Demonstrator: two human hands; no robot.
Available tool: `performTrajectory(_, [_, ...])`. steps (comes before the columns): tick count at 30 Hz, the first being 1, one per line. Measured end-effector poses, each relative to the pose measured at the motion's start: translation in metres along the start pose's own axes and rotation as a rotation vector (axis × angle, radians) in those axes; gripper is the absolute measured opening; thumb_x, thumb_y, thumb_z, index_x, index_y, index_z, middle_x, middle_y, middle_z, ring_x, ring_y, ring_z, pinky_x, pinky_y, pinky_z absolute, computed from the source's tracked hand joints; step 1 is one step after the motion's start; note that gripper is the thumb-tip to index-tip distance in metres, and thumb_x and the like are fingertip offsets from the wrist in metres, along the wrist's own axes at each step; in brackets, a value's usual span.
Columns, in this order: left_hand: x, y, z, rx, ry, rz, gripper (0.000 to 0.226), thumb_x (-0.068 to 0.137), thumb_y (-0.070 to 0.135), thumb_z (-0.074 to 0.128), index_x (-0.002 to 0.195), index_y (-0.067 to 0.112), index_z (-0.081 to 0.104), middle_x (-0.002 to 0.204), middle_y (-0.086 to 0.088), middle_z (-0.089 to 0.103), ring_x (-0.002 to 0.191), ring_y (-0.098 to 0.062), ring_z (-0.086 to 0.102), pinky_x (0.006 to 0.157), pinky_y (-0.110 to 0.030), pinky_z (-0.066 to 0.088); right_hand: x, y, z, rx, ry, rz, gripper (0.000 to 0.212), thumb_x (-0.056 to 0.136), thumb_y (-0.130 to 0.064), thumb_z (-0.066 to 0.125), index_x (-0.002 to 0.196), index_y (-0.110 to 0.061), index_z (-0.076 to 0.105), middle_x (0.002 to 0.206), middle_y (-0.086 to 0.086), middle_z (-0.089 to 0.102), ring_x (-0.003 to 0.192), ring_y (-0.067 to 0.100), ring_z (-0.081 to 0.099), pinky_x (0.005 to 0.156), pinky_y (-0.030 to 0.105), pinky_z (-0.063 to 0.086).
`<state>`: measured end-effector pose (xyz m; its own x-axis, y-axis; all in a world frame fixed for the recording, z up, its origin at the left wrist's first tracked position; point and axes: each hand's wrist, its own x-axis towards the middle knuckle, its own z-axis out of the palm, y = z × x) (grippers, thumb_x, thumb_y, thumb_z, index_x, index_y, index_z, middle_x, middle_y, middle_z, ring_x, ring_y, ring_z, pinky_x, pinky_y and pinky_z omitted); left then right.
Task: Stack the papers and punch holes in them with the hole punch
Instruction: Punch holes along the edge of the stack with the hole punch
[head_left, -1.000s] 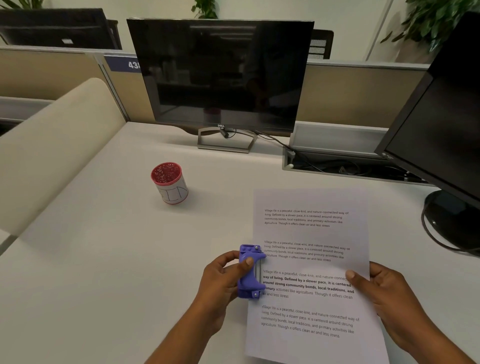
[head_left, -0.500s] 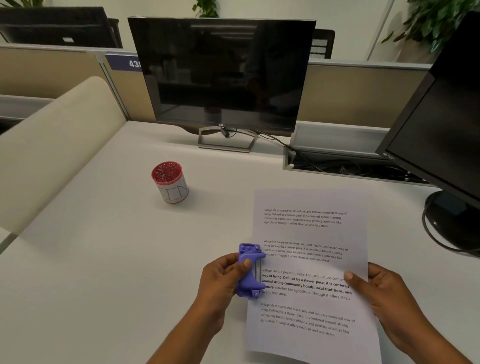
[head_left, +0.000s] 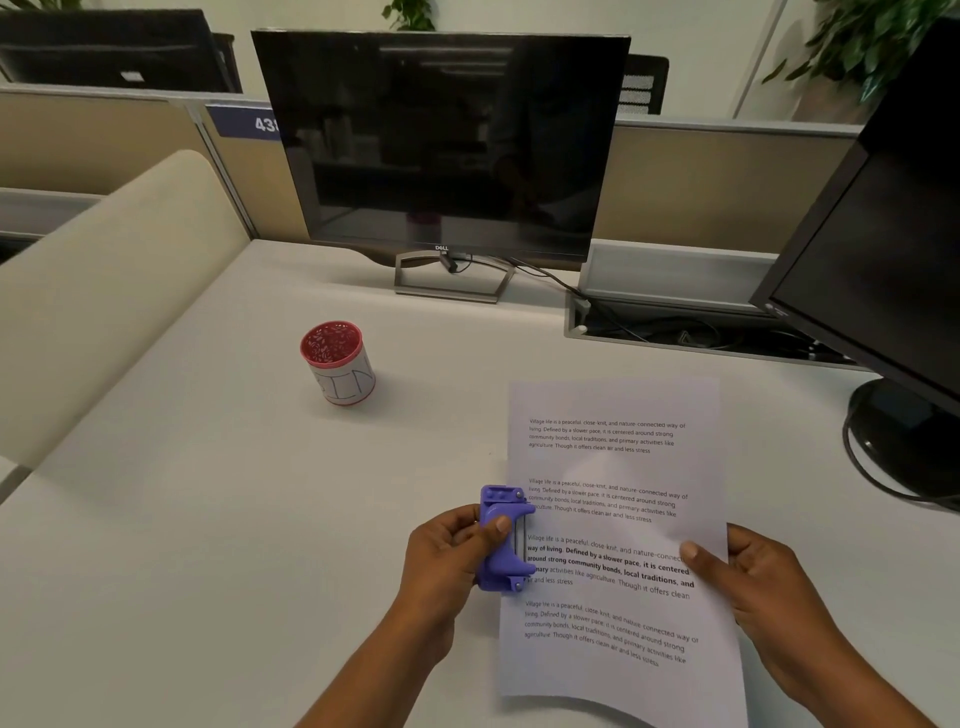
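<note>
- At centre left of the frame the red cup (head_left: 340, 364) stands on the desk (head_left: 208, 519), well apart from the work, where it was a second ago.
- Lower centre, my left hand (head_left: 447, 558) grips the purple hole punch (head_left: 501, 566), fingers curled round its back and the thumb laid on top. The wrist comes in from the bottom edge, angled up and to the right. It has hardly shifted in the last second.
- The punch still sits on the left edge of the papers (head_left: 613, 467), about halfway down the page, with its mouth over the margin. I read this as lining up or squeezing; I can't see any holes yet.
- The papers lie right of centre. Their near edge has crept up into view and now curls off the desk. I can't tell how many sheets there are.
- Lower right, my right hand (head_left: 763, 587) pinches the right edge, thumb on top and fingers beneath, steadying the stack against the punch.
</note>
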<state>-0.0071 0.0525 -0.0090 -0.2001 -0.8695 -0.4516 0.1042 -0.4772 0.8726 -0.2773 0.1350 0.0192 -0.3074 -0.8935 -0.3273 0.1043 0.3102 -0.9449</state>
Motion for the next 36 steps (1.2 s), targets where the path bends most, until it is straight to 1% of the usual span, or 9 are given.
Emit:
performTrajectory(3, [-0.001,0.003,-0.001,0.013,0.004,-0.010,0.054,0.060,0.039,0.085,0.105,0.011,0.074,0.097,-0.010,0.080,0.091,-0.026,0.076,0.078,-0.036,0.060,0.000,0.000,-0.003,-0.002,0.007,-0.005,0.032,0.074,-0.021,0.070,0.103,-0.009,0.075,0.097,0.014,0.079,0.086,0.033,0.076,0.070,0.033,0.063])
performTrajectory(10, [-0.003,0.009,0.001,0.020,0.025,-0.004,0.058,0.057,0.040,0.085,0.105,0.011,0.072,0.094,-0.007,0.080,0.087,-0.021,0.077,0.069,-0.027,0.059,-0.004,-0.001,-0.005,0.002,0.025,-0.018,0.030,0.074,-0.021,0.070,0.102,-0.011,0.076,0.097,0.013,0.079,0.086,0.033,0.076,0.070,0.034,0.063])
performTrajectory(15, [-0.006,0.010,0.001,0.045,0.033,-0.005,0.060,0.056,0.045,0.084,0.106,0.013,0.072,0.094,-0.003,0.080,0.085,-0.017,0.076,0.069,-0.026,0.058,-0.008,-0.002,-0.008,0.005,0.041,-0.009,0.030,0.075,-0.021,0.070,0.102,-0.010,0.076,0.099,0.015,0.078,0.087,0.035,0.075,0.084,0.047,0.058])
performTrajectory(19, [-0.005,0.009,-0.002,0.057,0.071,-0.005,0.040,0.076,0.039,0.077,0.109,0.019,0.065,0.082,0.000,0.080,0.072,-0.010,0.074,0.066,-0.027,0.054,-0.009,-0.005,-0.012,0.031,0.061,-0.001,0.024,0.081,-0.014,0.067,0.103,-0.009,0.075,0.098,0.015,0.078,0.086,0.035,0.076,0.072,0.038,0.063])
performTrajectory(22, [-0.004,0.009,-0.008,0.065,0.126,0.002,0.023,0.088,0.035,0.071,0.099,0.018,0.061,0.073,0.000,0.076,0.062,-0.013,0.067,0.064,-0.030,0.051,-0.008,-0.006,-0.017,0.023,0.089,0.012,0.020,0.087,-0.007,0.064,0.105,-0.009,0.074,0.098,0.014,0.079,0.086,0.033,0.076,0.073,0.038,0.062])
performTrajectory(26, [-0.004,0.012,-0.018,0.065,0.112,0.048,0.025,0.095,0.028,0.064,0.077,0.010,0.066,0.072,-0.004,0.067,0.069,-0.023,0.055,0.067,-0.036,0.047,-0.008,-0.009,-0.021,0.019,0.105,0.019,0.019,0.090,-0.004,0.062,0.104,-0.008,0.073,0.095,0.014,0.079,0.082,0.031,0.076,0.069,0.034,0.062])
performTrajectory(31, [0.000,0.013,-0.036,0.082,0.170,0.082,0.028,0.097,0.025,0.061,0.074,0.012,0.067,0.072,-0.004,0.067,0.071,-0.024,0.054,0.072,-0.039,0.044,-0.007,-0.009,-0.023,0.021,0.108,0.029,0.018,0.089,-0.004,0.062,0.102,-0.010,0.073,0.092,0.013,0.079,0.078,0.029,0.077,0.062,0.029,0.063])
performTrajectory(34, [0.005,0.016,-0.049,0.183,0.206,0.127,0.026,0.097,0.028,0.061,0.079,0.013,0.073,0.071,0.006,0.071,0.070,-0.016,0.059,0.067,-0.023,0.045,-0.007,-0.008,-0.023,0.022,0.111,0.039,0.018,0.089,-0.003,0.062,0.103,-0.008,0.073,0.092,0.014,0.079,0.078,0.029,0.077,0.063,0.031,0.063])
performTrajectory(36, [0.011,0.019,-0.059,0.209,0.220,0.153,0.019,0.096,0.028,0.063,0.087,0.018,0.077,0.088,0.010,0.078,0.083,-0.008,0.068,0.064,-0.011,0.047,-0.006,-0.008,-0.023,0.022,0.113,0.046,0.019,0.089,-0.003,0.062,0.104,-0.008,0.073,0.094,0.014,0.079,0.079,0.030,0.076,0.065,0.032,0.063])
